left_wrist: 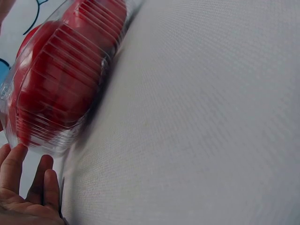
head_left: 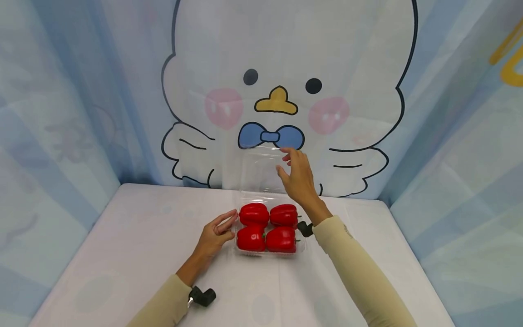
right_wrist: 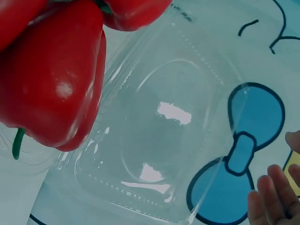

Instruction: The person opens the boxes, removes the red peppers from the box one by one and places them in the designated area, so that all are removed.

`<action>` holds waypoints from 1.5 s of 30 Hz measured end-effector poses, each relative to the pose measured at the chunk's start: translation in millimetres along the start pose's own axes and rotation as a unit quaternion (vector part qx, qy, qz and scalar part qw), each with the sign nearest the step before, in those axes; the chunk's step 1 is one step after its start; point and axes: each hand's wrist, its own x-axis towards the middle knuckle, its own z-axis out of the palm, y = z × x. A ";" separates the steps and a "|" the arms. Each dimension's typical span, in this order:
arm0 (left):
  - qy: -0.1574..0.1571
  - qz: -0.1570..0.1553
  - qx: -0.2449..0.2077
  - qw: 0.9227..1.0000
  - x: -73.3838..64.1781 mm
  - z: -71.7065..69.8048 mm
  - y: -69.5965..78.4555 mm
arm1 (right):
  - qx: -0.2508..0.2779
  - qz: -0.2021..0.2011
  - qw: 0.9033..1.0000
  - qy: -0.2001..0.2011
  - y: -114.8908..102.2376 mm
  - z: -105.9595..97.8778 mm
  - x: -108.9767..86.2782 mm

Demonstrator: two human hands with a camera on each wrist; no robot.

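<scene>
Grip, left, loose, perhaps against container

The four bell peppers at the centre of the head view are bright red; a stem shows green. Their container is clear and colourless, its wall patterned with parallel ribs. White with faint round spots marks the worktop. The sleeves, lower left and right, are plain beige. Across the upper frame, the pale blue backdrop bears a black-outlined white bird with pink cheeks, yellow beak and blue bow tie.
</scene>
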 end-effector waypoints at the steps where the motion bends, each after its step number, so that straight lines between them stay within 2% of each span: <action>1: 0.001 0.003 0.003 1.000 -0.5 0.0 0.0 | 0.008 -0.002 1.000 0.000 -0.4 -1.9 -3.1; 7: 0.002 0.003 0.006 1.000 0.0 -1.1 -0.9 | 0.034 0.006 0.999 -0.004 -2.4 -11.7 -25.2; 17: 0.009 -0.014 0.009 1.000 0.6 -2.3 -1.3 | 0.029 0.044 0.998 -0.021 3.1 -16.4 -75.7; 22: 0.010 -0.014 0.011 1.000 0.4 -3.2 -0.9 | 0.016 0.078 0.996 -0.033 8.1 -11.0 -103.4; 29: 0.008 -0.016 0.009 1.000 1.2 -7.0 -0.9 | 0.000 0.123 0.990 -0.074 15.5 5.0 -137.9; 32: 0.007 -0.013 0.006 1.000 1.8 -8.5 -0.9 | -0.006 0.131 0.988 -0.086 15.6 10.7 -147.0; 37: 0.006 -0.013 0.002 1.000 1.3 -8.9 -0.1 | -0.028 0.123 0.988 -0.086 17.5 21.3 -157.2; 45: 0.004 -0.007 0.009 1.000 -1.3 -7.7 3.4 | -0.059 0.133 0.985 -0.095 17.4 33.2 -160.8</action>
